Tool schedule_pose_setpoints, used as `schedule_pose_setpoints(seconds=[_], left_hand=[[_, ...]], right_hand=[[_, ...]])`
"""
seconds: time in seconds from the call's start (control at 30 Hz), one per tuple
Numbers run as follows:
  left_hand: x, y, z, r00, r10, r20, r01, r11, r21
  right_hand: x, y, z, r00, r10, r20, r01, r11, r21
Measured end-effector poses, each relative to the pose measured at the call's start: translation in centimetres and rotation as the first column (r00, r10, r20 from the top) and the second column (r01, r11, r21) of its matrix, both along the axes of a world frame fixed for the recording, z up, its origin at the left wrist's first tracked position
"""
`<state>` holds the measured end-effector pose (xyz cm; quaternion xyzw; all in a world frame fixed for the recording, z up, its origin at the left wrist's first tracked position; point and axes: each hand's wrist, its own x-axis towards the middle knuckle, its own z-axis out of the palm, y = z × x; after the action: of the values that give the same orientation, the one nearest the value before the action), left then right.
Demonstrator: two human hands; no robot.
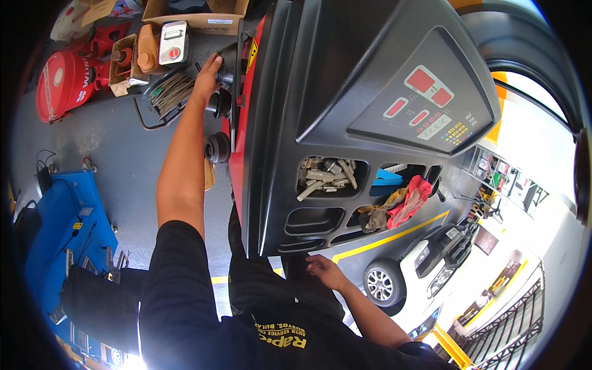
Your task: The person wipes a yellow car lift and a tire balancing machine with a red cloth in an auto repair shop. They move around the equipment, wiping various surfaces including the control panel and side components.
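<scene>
A wheel balancer [345,80] fills the centre and upper right of the frame, its sloped control panel [394,126] raised above the tray compartments, presumably so that its display can be read while standing. A blue machine [74,203] stands at the left edge, and a white car [425,268] sits at lower right, beyond a yellow floor line [388,237]. At upper left, a red drum [58,102], a cardboard box [194,23] and an orange-brown jug [148,46] are grouped on the floor, seemingly to keep them out of the walkway. Right of centre, work gloves [411,200] lie draped over the compartments, probably dropped there to stay handy. The black cone [228,60] is at upper centre-left, on the balancer's red flank, with a round black cup [216,148] below it, likely stored there within arm's reach. The left hand [208,73] is at that cone, fingers extended; whether it grips, I cannot tell. At lower centre, the right hand [325,272] is half curled, loose, with nothing visible in it. Smallest are the grey wheel weights [327,176], heaped in one compartment, apparently so they stay together.
</scene>
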<state>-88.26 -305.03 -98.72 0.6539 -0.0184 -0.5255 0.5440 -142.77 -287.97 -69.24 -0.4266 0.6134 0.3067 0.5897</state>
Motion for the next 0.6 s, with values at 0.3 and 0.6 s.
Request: schedule_pose_setpoints(seconds=[0.3,0.6], left_hand=[[-1.2,0.1,-1.6,0.994,0.105,-0.034,-0.105,0.994,-0.020],[0.4,1.2,-1.6,0.993,0.116,-0.009,-0.116,0.992,0.041]], right_hand=[[0.2,-0.3,-0.2,0.999,0.047,0.009,-0.047,0.999,0.023],[1.2,-2.5,1.1,0.995,0.087,0.046,-0.084,0.995,-0.061]])
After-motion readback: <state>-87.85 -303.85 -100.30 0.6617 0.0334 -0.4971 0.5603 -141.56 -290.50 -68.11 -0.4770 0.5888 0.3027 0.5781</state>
